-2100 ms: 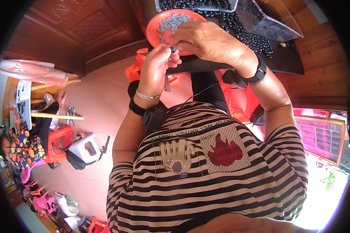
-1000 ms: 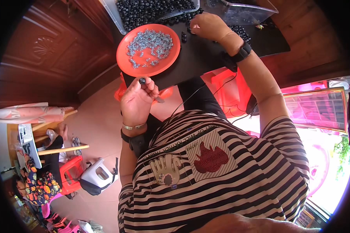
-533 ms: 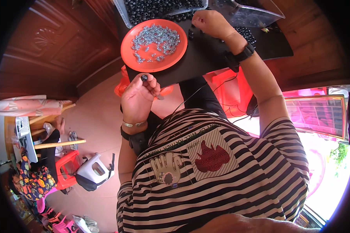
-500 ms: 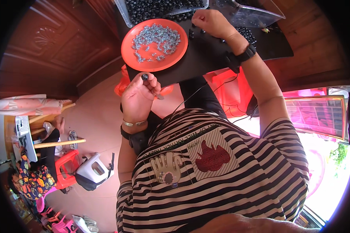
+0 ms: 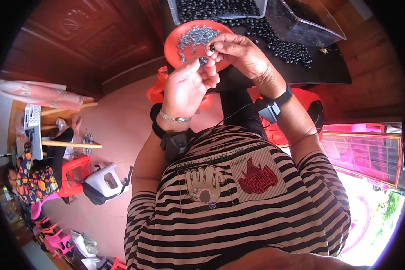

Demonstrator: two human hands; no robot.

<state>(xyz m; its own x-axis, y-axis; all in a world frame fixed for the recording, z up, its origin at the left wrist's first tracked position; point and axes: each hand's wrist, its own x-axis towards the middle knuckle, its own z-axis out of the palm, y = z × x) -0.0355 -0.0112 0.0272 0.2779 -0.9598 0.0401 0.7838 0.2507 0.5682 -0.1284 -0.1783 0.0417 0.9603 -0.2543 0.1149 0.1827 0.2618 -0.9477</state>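
My left hand [image 5: 184, 90] is palm up in front of the plate, its thumb and fingers closed on a small round black piece [image 5: 203, 60]. Just above it, my right hand [image 5: 243, 56] pinches another black piece [image 5: 212, 47] between thumb and forefinger. The two hands are close together over the near edge of an orange-red plate [image 5: 170, 47]. Many small silvery metal parts [image 5: 195, 38] lie on the plate, partly hidden by my fingers. What exact kind the black pieces are, I cannot tell.
Behind the plate stands a clear bin [image 5: 172, 13] full of black pieces. More black pieces [image 5: 292, 51] lie loose on the dark table [image 5: 330, 74], beside a tilted transparent box [image 5: 321, 29]. At left on the floor are a white and black bag-like thing [image 5: 105, 184], a red stool [image 5: 72, 177] and a seated person [image 5: 33, 177].
My right hand has come from the loose black pieces at the back over to the left hand, with a black piece in its fingers. The view has shifted slightly.
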